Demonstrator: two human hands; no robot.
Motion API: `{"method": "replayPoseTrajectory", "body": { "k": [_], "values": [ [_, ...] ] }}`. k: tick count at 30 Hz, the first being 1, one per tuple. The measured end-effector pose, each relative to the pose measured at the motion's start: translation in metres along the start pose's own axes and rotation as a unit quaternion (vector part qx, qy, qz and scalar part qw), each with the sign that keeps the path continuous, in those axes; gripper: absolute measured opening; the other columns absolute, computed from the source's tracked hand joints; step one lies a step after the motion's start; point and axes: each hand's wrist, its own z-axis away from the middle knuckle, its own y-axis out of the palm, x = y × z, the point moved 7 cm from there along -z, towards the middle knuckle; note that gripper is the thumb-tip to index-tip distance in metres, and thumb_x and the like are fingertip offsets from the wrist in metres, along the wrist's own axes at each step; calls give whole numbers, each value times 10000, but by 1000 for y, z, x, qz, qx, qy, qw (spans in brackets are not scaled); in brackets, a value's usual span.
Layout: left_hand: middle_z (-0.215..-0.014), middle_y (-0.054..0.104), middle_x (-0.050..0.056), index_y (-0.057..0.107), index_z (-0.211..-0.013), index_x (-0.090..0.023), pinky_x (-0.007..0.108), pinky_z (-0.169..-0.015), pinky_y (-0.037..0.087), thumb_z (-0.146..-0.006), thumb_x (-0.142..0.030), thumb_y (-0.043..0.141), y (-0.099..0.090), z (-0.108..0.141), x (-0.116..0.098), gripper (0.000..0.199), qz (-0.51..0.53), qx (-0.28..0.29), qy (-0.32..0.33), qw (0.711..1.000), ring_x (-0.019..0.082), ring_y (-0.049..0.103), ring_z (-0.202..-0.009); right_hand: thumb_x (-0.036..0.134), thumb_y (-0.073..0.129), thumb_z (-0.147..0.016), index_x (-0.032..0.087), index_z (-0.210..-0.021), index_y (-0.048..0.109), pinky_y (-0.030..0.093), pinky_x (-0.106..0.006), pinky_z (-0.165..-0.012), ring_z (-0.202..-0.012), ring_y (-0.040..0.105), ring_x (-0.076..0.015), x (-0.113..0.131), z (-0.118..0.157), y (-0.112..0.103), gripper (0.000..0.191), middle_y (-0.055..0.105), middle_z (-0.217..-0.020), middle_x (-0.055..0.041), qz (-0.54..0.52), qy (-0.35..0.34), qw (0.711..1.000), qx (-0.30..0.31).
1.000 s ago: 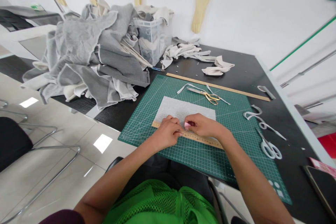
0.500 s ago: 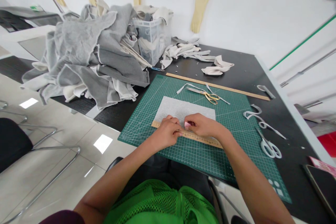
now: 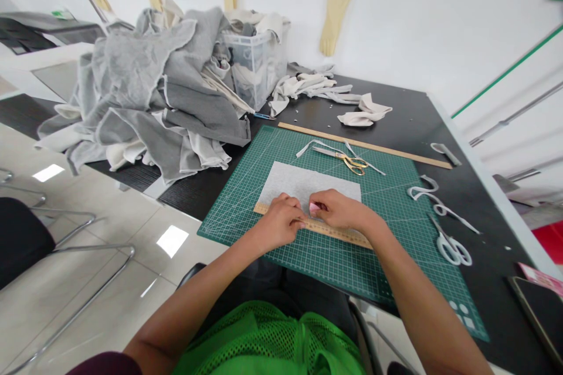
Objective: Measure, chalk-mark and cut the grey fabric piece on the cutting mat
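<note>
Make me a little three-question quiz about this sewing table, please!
1. True or false: the left hand presses on the short wooden ruler.
2. What colour is the small piece the right hand pinches? A pink, B blue, C black.
3. Which scissors lie on the green cutting mat?

Key: 1 true. 2 A, the pink piece. 3 The gold-handled scissors; the white-handled scissors lie beside the mat.

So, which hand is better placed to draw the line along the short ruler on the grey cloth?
The right hand: it pinches the pink chalk at the short ruler edge on the grey cloth. The left hand lies on the ruler, pressing it flat.
</note>
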Motion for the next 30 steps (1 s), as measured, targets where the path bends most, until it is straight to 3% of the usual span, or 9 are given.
{"method": "replayPoseTrajectory", "body": {
  "k": [30],
  "values": [
    [-944,664,47,800,-921,-258,376,-928,415,-898,-212,671,0,0,1,138,3,2,-2,1000,238,527,-1011,143,548,-877,189,-783,659,298,-273,-579,-609,507,-159,2,0,0,153,602,-644,0,2,-1,1000,8]
  ]
}}
